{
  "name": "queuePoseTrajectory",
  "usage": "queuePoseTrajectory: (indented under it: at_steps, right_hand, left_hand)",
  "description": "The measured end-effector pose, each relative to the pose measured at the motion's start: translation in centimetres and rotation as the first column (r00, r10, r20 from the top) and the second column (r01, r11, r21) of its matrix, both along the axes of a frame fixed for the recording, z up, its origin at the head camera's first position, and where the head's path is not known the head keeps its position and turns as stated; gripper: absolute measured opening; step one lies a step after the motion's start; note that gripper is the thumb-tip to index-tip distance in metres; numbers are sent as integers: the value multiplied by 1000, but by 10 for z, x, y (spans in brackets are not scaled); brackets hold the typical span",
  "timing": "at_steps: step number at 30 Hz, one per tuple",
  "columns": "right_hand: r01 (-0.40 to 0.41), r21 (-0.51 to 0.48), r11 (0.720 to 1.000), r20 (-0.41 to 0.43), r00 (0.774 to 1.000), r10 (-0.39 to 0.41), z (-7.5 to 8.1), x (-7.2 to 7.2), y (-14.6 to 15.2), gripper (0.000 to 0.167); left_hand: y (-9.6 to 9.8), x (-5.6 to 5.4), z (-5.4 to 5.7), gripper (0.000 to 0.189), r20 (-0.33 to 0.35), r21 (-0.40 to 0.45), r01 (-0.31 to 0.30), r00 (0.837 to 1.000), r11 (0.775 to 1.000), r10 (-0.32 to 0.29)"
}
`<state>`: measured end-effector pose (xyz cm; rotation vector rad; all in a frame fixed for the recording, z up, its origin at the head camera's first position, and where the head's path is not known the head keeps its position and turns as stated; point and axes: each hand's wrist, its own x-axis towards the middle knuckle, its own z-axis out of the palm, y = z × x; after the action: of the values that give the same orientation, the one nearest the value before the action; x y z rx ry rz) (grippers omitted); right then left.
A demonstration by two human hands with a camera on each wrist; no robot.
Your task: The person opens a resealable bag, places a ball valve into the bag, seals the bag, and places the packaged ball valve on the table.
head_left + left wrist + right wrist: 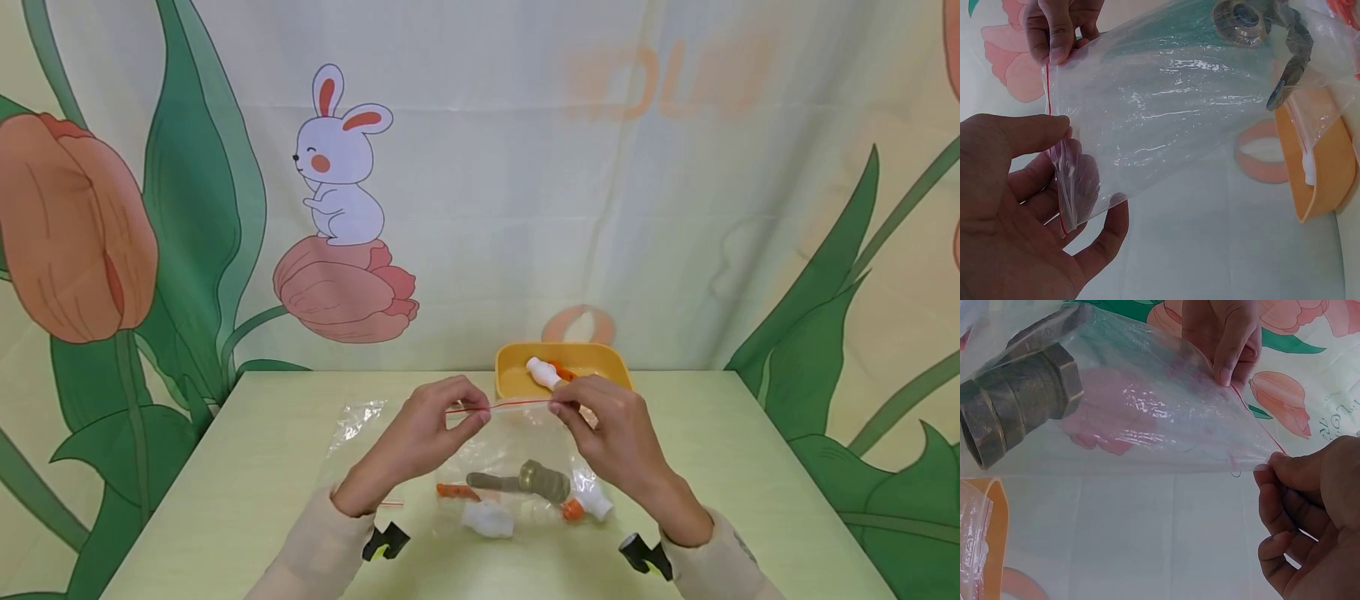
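Note:
A clear zip bag (517,437) with a red line along its mouth hangs between the two hands. Inside, at its low end, lies a brass-coloured valve (1019,403) with a long lever, also visible through the plastic in the head view. My left hand (435,425) pinches the red-lined edge between thumb and fingers; in the left wrist view the bag's corner lies across its fingers. My right hand (611,425) pinches the opposite end of that edge at the corner, thumb against forefinger. The mouth is stretched nearly straight between them.
A yellow bin (517,360) at the table's back holds a white and orange piece (543,372). Nearer lie a white piece (487,520), an orange handle (456,492) and a white piece with an orange end (594,502). Clear plastic (360,421) lies at left.

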<state>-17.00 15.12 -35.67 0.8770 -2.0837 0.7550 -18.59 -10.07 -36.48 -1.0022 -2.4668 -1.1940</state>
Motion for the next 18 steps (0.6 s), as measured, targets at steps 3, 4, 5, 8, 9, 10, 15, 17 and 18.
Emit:
queuePoseTrajectory:
  at_steps: [3,4,5,8,9,10,15,17,18]
  right_hand:
    - [-2,-6,1000,-1,1000,2,0,0,1,15]
    - [-3,-9,1000,0,1000,3,0,1,1,15]
    - [-5,-12,1000,1,1000,5,0,1,1,15]
    - [-6,-20,1000,9,1000,6,1,1,2,15]
    - [-6,-21,1000,11,1000,6,1,2,2,15]
    - [-5,-21,1000,13,1000,5,1,2,2,15]
    - [2,-20,1000,23,1000,-2,2,2,1,14]
    - [1,-22,1000,27,1000,-1,2,2,2,14]
    - [1,-24,1000,22,1000,-1,2,2,2,14]
  left_hand:
    - [-2,-1,-2,4,25,2,-20,999,1000,20]
    - [-3,-1,-2,4,36,2,-24,999,1000,24]
    - [-4,0,-2,4,47,3,-27,999,1000,27]
    - [-7,0,-3,4,58,14,-22,998,1000,21]
    - [-7,0,-3,4,59,16,-19,998,1000,18]
    - [-7,0,-3,3,51,21,-15,999,1000,14]
    - [-6,0,-4,2,16,30,-12,1000,999,11]
    - [-7,-1,-5,1,14,34,-13,1000,999,13]
    - [-8,-1,-5,2,19,34,-17,1000,999,16]
